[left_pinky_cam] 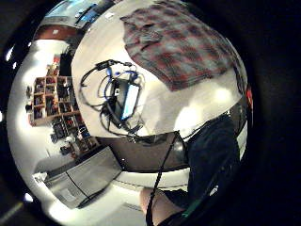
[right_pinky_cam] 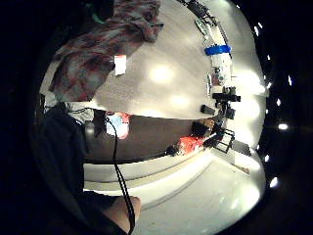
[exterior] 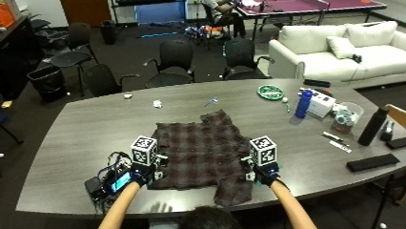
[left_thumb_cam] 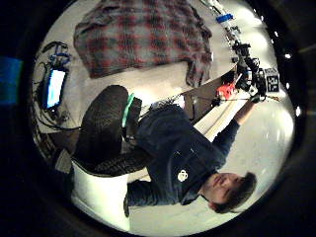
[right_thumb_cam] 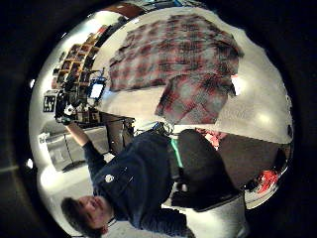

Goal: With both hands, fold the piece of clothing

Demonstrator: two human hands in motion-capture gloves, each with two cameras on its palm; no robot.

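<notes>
One garment: a dark plaid shirt (exterior: 202,153) lies spread flat on the grey bench (exterior: 89,129), near its front edge, one sleeve trailing toward the person.
Left hand: the left hand (exterior: 145,175) sits at the shirt's left lower corner, raised above the bench; whether its fingers are apart or together cannot be told.
Right hand: the right hand (exterior: 264,174) sits at the shirt's right edge, above the sleeve; its finger state cannot be told either.
Palm views: all four show the shirt (right_thumb_cam: 173,59) lying on the bench well apart from the cameras.
Beside the left hand: a small lit device (exterior: 117,182) with cables.
Far right of the bench: a blue bottle (exterior: 303,104), a green dish (exterior: 271,91), a black bottle (exterior: 371,126).
</notes>
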